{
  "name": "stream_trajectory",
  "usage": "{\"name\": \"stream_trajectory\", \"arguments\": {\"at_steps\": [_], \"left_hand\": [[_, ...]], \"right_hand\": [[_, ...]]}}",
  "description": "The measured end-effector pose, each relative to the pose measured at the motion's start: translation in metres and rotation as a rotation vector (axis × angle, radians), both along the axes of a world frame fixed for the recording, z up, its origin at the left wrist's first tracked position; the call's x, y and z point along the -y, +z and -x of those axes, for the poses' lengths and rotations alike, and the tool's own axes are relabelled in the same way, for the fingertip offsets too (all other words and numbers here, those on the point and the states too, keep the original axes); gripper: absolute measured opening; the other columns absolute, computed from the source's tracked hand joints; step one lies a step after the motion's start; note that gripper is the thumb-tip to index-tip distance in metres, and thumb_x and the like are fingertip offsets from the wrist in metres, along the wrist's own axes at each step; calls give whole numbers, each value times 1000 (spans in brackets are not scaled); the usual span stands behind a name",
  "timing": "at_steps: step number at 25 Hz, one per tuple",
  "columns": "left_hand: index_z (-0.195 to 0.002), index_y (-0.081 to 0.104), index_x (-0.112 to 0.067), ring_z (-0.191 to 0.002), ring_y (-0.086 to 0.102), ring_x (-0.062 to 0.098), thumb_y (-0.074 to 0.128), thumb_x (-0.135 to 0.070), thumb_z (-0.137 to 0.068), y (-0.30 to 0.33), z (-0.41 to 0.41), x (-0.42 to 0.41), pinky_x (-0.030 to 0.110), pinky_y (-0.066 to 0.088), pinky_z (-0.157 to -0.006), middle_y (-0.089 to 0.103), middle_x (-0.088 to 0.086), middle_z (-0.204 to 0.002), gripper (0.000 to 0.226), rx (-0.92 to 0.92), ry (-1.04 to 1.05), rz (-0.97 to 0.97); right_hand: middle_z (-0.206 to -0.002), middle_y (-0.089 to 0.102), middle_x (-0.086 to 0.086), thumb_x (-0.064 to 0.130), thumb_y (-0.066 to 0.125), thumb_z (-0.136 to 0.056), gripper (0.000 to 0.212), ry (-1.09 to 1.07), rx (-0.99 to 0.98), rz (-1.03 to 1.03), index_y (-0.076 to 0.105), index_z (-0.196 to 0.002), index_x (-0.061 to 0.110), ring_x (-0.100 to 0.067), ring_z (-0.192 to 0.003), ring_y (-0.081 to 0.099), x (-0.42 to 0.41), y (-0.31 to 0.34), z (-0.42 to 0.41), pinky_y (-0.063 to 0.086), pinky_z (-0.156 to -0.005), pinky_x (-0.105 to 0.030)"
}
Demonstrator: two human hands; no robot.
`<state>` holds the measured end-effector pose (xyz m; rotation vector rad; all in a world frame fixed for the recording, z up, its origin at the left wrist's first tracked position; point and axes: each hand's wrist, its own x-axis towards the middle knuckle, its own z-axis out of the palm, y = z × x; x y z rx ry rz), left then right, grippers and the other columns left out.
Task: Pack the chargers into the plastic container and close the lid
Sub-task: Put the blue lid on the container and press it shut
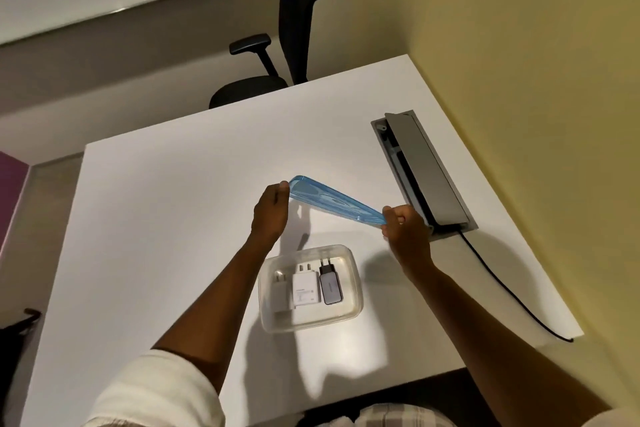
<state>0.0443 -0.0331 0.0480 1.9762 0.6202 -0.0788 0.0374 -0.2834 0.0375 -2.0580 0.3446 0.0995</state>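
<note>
A clear plastic container stands open on the white table. Three chargers lie side by side inside it: a small white one at the left, a larger white one in the middle and a grey one with a black plug at the right. Above and beyond the container I hold the translucent blue lid in the air, tilted nearly edge-on. My left hand grips its left end and my right hand grips its right end.
A grey cable hatch stands open in the table at the right, with a black cable running from it along the table's right edge. A black office chair stands behind the table. A yellow wall is at the right.
</note>
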Motion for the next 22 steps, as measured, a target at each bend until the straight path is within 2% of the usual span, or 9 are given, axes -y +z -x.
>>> {"name": "stream_trajectory", "arguments": {"at_steps": [2, 4, 5, 7, 9, 12, 15, 20, 22], "left_hand": [[-111, 60, -10, -97, 51, 36, 42, -43, -101, 0, 20, -12, 47, 44, -95, 60, 12, -101, 38, 12, 71, 158], [-109, 65, -25, -97, 56, 24, 47, -40, -98, 0, 45, -24, 41, 45, -97, 62, 0, -105, 26, 34, 107, 225], [-111, 65, -28, -98, 56, 19, 49, -39, -98, -2, 56, -28, 37, 45, -96, 62, -4, -108, 23, 42, 107, 252], [-123, 63, -24, -111, 58, 19, 51, -31, -98, -6, 76, -36, 36, 46, -102, 64, 0, -124, 28, 29, 93, 328], [-132, 58, -20, -118, 59, 17, 54, -22, -98, -10, 94, -42, 33, 49, -101, 62, 3, -134, 35, 11, 69, 345], [-135, 55, -20, -109, 62, 5, 57, -11, -96, -13, 114, -46, 12, 53, -80, 62, -2, -132, 40, 8, 58, 361], [-132, 54, -23, -106, 64, 7, 59, -8, -94, -21, 132, -43, 11, 53, -74, 64, -5, -126, 41, 4, 77, 388], [-140, 50, -23, -121, 59, 17, 61, -8, -93, -42, 161, -27, 33, 52, -101, 59, -1, -136, 51, -16, 114, 375], [-142, 47, -26, -117, 59, 8, 62, -11, -93, -47, 167, -22, 22, 54, -91, 57, -5, -136, 53, -13, 108, 351]], "right_hand": [[-74, 65, -10, 17, 58, -91, 22, -3, 37, -24, 60, -78, 0, -25, -69, 59, -8, 1, 15, 44, -55, -18], [-77, 67, -6, 15, 60, -89, 14, 42, 37, -2, 63, -81, 4, -20, -69, 57, -15, 0, 30, 38, -51, -7], [-81, 68, -4, 15, 60, -87, 11, 53, 16, 6, 65, -83, 6, -19, -71, 58, -18, 0, 37, 37, -52, -7], [-87, 70, -2, 14, 64, -81, 6, 63, -10, 15, 66, -86, 11, -20, -77, 62, -24, 0, 50, 42, -59, -17], [-93, 70, -5, 11, 68, -75, 17, 82, 6, 42, 65, -92, 13, -23, -84, 63, -30, -2, 66, 50, -71, -28], [-100, 66, -13, 7, 69, -74, 26, 117, 30, 74, 62, -99, 9, -28, -93, 62, -38, -5, 89, 55, -80, -41], [-103, 58, -13, 4, 70, -74, 29, 154, 40, 92, 59, -101, 7, -26, -98, 56, -45, -9, 111, 53, -83, -38], [-110, 49, -12, -2, 67, -79, 29, 203, 70, 105, 56, -104, 5, -22, -105, 52, -46, -22, 146, 42, -79, -19], [-112, 48, -11, -5, 65, -79, 30, 202, 63, 107, 55, -106, 5, -22, -109, 52, -46, -26, 149, 46, -81, -20]]}}
